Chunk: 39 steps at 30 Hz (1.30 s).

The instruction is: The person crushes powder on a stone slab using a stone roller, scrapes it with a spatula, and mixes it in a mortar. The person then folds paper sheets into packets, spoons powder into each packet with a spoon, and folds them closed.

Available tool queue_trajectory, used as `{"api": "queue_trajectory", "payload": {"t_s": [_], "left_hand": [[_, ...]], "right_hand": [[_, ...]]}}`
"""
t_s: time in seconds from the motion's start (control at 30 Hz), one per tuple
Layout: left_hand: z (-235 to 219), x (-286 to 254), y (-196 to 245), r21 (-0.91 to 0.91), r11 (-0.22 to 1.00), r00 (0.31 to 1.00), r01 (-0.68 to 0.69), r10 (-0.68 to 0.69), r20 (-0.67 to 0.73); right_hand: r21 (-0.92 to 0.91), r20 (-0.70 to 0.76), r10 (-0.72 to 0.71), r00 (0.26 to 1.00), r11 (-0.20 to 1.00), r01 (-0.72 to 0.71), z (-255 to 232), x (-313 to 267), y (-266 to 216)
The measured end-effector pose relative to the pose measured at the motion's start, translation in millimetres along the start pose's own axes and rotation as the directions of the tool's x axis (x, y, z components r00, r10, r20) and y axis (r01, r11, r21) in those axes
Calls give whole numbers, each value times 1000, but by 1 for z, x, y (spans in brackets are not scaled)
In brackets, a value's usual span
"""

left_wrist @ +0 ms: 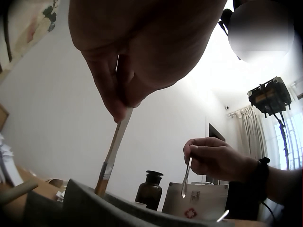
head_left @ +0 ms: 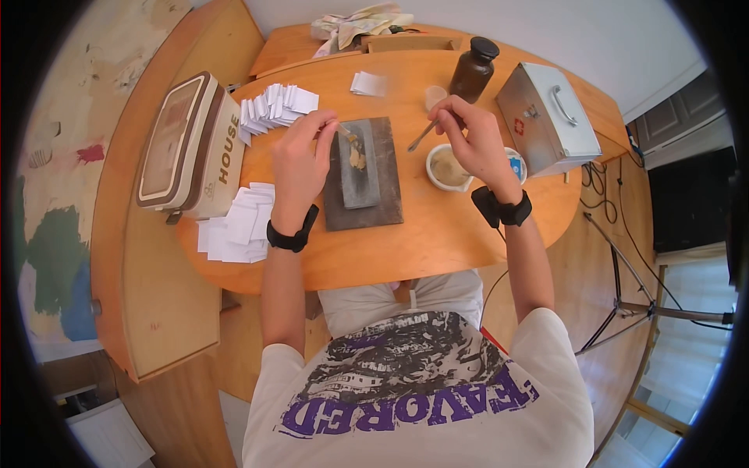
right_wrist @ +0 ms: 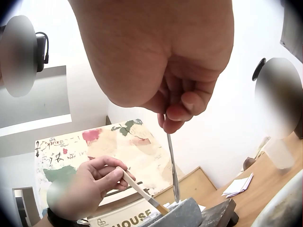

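My left hand (head_left: 303, 160) pinches the pale handle of a flat brush (left_wrist: 112, 149), bristles down in a long grey stone trough (head_left: 360, 183). Tan powder (head_left: 357, 158) lies at the far half of the trough, which sits on a dark board (head_left: 390, 210). Between the thumb and fingers of my right hand (head_left: 477, 142) is a thin metal spoon (right_wrist: 173, 170), its tip pointing down and left over the table between board and bowl. Just below that hand stands a white bowl (head_left: 446, 186) of tan powder.
White paper packets (head_left: 242, 222) lie in piles on the left beside a cream HOUSE case (head_left: 187, 148). A brown glass jar (head_left: 473, 72), a small clear cup (head_left: 435, 97) and a silver first-aid box (head_left: 542, 117) stand at the back right. A second white bowl (head_left: 523, 158) holds something blue.
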<state>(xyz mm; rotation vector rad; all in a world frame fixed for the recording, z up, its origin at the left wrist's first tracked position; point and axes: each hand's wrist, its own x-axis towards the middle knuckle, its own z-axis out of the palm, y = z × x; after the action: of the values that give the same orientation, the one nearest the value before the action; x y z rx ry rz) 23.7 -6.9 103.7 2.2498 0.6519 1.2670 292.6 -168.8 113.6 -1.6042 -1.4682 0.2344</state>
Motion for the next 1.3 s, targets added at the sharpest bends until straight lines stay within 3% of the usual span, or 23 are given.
{"api": "queue_trajectory", "payload": {"t_s": [0.17, 0.4, 0.5, 0.67, 0.8, 0.87, 1.0, 1.07, 1.17, 1.3], "left_hand": [[3, -10, 0, 59, 986, 987, -157, 155, 36], [-5, -31, 11, 56, 994, 983, -97, 87, 165], [-7, -32, 18, 18, 998, 990, -62, 59, 126], [-2, -22, 13, 79, 982, 985, -174, 173, 10], [0, -23, 8, 123, 974, 982, -190, 186, 47], [-2, -30, 10, 108, 985, 987, -133, 121, 110], [-5, -33, 18, 85, 992, 991, -90, 80, 106], [-4, -30, 20, 111, 984, 991, -137, 136, 15], [3, -25, 5, 122, 970, 977, -209, 213, -14], [1, -32, 4, 127, 973, 981, -195, 191, 43]], "right_hand": [[12, 18, 27, 999, 1000, -27, 2, -1, -4], [50, 5, 37, 999, 998, -37, -4, -11, -7], [64, -4, 55, 998, 996, -55, -5, -14, -6], [81, -40, 27, 999, 996, -23, -6, -16, -3], [82, -58, 19, 998, 997, -15, -6, -19, -1], [84, -63, 16, 998, 996, -11, -5, -20, 1], [34, 1, 63, 998, 997, -63, -11, -22, 0], [34, 5, 73, 997, 997, -73, -10, -23, 0], [50, 6, 68, 998, 996, -68, -7, -22, 1], [70, 13, 43, 999, 997, -44, -6, -23, 1]]}}
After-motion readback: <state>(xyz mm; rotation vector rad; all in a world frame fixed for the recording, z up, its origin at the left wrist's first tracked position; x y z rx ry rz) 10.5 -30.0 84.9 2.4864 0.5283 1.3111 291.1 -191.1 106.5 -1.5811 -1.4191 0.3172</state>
